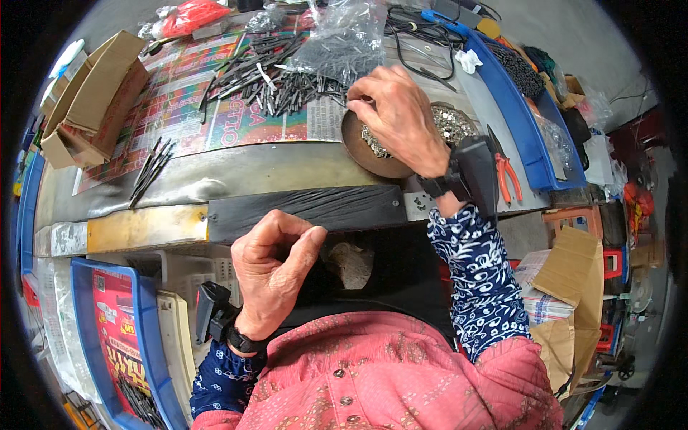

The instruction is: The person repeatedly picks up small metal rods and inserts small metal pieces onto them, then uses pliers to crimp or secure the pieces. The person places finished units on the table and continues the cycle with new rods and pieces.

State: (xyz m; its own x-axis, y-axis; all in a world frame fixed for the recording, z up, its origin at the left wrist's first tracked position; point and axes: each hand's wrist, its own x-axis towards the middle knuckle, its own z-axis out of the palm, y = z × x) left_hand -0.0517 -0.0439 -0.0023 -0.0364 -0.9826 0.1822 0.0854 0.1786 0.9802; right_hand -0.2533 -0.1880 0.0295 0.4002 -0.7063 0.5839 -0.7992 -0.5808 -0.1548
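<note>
My left hand (276,271) is held just in front of the bench edge, thumb and fingertips curled together. Whatever it may pinch is too small or hidden. My right hand (401,118) reaches over a round brown bowl (351,143) of small shiny metal pieces (451,123). Its fingers are bent in, with thumb and forefinger close together, and I cannot make out anything between them. Beyond it lies a heap of thin black strips (276,82). A black covering (304,208) wraps the bench edge by my left hand. Red-handled pliers (504,175) lie right of the bowl.
A small bundle of black strips (150,172) lies on the left of the bench near a cardboard box (93,107). A clear plastic bag (347,43) rests behind the heap. Blue trays stand at right (519,129) and lower left (150,337); an open carton (580,294) is lower right.
</note>
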